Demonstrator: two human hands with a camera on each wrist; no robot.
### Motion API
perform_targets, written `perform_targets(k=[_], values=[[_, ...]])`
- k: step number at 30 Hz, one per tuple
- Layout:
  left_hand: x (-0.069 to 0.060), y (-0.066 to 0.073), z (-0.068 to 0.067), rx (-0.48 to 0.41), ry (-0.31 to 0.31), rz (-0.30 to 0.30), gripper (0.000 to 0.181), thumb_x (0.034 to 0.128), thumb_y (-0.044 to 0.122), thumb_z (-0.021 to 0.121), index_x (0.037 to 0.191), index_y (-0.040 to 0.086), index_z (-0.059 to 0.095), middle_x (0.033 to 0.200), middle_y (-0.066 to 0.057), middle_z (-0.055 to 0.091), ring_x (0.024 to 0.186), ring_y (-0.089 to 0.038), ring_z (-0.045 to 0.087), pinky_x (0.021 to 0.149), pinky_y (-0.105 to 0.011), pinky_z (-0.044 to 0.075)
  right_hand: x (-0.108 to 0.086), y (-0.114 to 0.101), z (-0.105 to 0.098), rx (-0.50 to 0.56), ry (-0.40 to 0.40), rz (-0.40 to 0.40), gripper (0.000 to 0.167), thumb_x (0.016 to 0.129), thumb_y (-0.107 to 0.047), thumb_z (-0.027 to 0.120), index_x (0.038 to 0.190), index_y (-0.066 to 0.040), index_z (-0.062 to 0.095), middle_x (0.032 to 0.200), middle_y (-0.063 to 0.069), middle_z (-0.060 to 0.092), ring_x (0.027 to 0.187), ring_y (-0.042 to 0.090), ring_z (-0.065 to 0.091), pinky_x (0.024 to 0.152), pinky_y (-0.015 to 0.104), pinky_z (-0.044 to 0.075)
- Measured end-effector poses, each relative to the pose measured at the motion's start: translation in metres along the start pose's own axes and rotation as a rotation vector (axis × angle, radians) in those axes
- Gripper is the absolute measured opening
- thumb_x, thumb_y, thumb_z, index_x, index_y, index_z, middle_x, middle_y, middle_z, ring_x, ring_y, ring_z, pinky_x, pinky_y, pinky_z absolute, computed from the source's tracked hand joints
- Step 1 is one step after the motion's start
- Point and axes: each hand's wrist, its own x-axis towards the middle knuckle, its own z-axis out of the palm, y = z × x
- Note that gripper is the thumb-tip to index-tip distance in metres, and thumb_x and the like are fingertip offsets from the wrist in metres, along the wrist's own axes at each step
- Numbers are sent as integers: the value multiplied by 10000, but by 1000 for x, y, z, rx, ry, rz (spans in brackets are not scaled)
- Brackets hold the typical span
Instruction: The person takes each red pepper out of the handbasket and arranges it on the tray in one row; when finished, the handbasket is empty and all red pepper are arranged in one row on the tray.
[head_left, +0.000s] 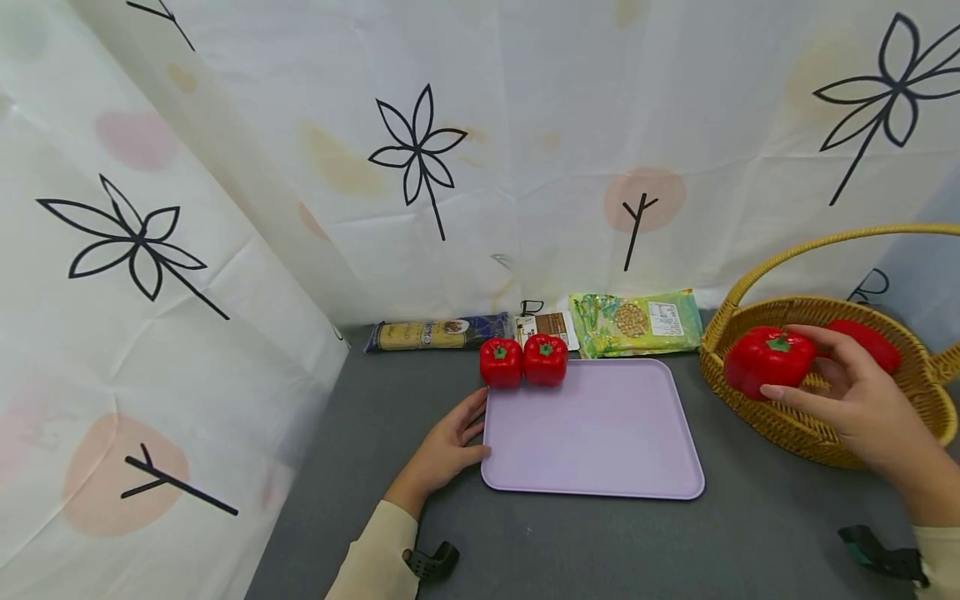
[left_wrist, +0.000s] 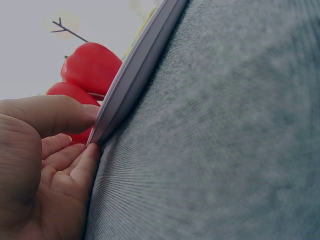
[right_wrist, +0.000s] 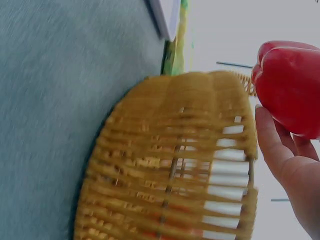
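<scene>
My right hand holds a red bell pepper between thumb and fingers, over the left part of a wicker basket. In the right wrist view this pepper is raised above the basket's rim. Another red item lies inside the basket, partly hidden behind the hand. My left hand touches the left edge of a lilac tray, its fingers fairly straight; the left wrist view has the thumb against the tray's rim. Two red bell peppers sit side by side at the tray's back left corner.
Behind the tray lie a blue and yellow packet, a brown and white packet and a green-yellow bag. A patterned cloth hangs behind the grey table. The basket's tall handle arches over its opening.
</scene>
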Motion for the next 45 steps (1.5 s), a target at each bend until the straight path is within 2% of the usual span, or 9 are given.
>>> perform_targets(k=[3,10,14,17,22,25,29,36,45], values=[[0,-1,0,4,3,1,958,924,-179,718,1730,67,262,1776,-89,260,1607,-254,288,1213,-402,386,2,-5,6,8,-33,-6,829,983,-34,814,1658,-130,341,1493,150,389,1145,-27,504,766,106,563],[0,-1,0,11,5,5,949,927,-168,726,1726,55,267,1775,-103,262,1606,-276,292,1206,-378,390,8,-12,23,69,-124,-55,804,960,1,824,1627,-84,382,1472,46,449,1148,-38,578,788,175,605],[0,0,0,7,7,-1,947,927,-163,731,1726,58,272,1774,-91,267,1603,-260,298,1203,-372,394,12,-13,37,93,-186,-70,834,950,15,827,1631,-11,346,1505,173,456,1155,-31,566,799,201,615],[0,0,0,4,3,0,947,929,-161,732,1726,54,267,1775,-91,263,1606,-261,291,1208,-380,386,15,-14,46,97,-222,-68,857,944,7,835,1635,17,328,1523,265,447,1201,53,550,812,204,612],[1,0,1,-2,2,-4,951,927,-170,729,1727,59,267,1775,-82,266,1602,-248,302,1206,-376,390,23,-15,62,114,-281,-72,850,944,-13,843,1627,29,339,1512,288,464,1266,382,538,831,236,617],[1,0,1,1,3,-6,957,924,-177,726,1728,64,267,1774,-74,268,1598,-236,308,1203,-372,396,29,-15,71,133,-323,-66,843,945,-29,846,1621,33,344,1515,293,465,1286,493,522,859,245,611],[0,0,1,1,4,0,954,923,-179,725,1727,58,268,1774,-85,268,1603,-242,296,1207,-382,392,39,-15,83,130,-374,-42,849,946,-80,859,1624,14,358,1547,288,445,1336,541,507,901,313,625],[-2,1,0,-8,2,2,953,924,-173,729,1726,52,266,1775,-88,265,1606,-245,290,1207,-382,389,50,-10,102,72,-432,-13,861,946,-143,876,1625,14,371,1540,288,465,1347,544,513,967,565,611],[-2,2,1,-16,-4,10,956,921,-182,719,1727,50,259,1776,-97,259,1604,-250,294,1206,-387,392,59,-10,116,39,-472,-8,900,931,-108,886,1631,38,338,1587,314,417,1432,591,436,1045,616,538]])
